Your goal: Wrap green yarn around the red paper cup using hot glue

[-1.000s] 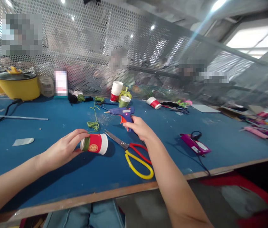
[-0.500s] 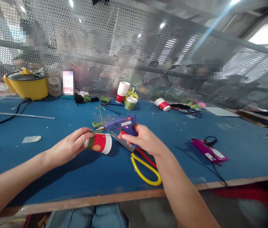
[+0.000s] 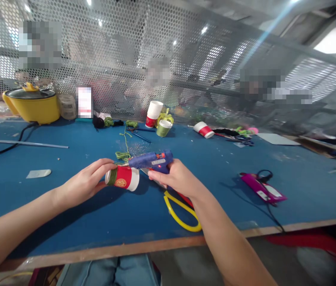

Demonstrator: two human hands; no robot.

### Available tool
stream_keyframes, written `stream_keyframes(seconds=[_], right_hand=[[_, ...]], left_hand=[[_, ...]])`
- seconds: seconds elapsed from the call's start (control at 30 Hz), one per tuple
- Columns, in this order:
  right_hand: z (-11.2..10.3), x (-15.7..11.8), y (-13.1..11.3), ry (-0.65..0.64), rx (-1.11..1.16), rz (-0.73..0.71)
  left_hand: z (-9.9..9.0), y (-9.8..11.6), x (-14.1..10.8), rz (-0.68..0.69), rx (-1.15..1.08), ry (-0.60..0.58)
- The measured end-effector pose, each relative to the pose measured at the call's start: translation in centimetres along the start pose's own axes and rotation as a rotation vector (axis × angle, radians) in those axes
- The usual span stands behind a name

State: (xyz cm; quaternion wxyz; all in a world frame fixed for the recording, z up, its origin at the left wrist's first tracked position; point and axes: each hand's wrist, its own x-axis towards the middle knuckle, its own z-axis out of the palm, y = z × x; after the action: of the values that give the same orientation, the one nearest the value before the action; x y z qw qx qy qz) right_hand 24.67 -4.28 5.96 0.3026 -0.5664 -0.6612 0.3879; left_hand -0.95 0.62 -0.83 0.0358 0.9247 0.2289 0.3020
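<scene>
Holding one red-and-white paper cup [image 3: 124, 177], wrapped with one green yarn band [image 3: 112, 177], sideways over the tabletop [image 3: 215, 159], in the curled grip of the left hand [image 3: 84, 182]; tightly clasping one blue glue gun [image 3: 144, 160] in the right hand [image 3: 182, 178].

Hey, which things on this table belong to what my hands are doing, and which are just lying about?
In the job:
paper cup, in your left hand
glue gun, in your right hand
green yarn, around the cup
scissors, perhaps

Apparently lying about:
yellow pot
purple object
tipped-over cup
</scene>
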Motion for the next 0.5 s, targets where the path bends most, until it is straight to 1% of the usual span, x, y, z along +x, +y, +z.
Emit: stream_keyframes(seconds=[0.27, 0.5], right_hand=[[0.40, 0.11, 0.41, 0.049, -0.166, -0.112], [0.59, -0.19, 0.28, 0.042, -0.190, -0.094]], left_hand=[[-0.18, 0.33, 0.16, 0.022, 0.023, 0.010], [-0.30, 0.35, 0.23, 0.015, 0.006, -0.005]])
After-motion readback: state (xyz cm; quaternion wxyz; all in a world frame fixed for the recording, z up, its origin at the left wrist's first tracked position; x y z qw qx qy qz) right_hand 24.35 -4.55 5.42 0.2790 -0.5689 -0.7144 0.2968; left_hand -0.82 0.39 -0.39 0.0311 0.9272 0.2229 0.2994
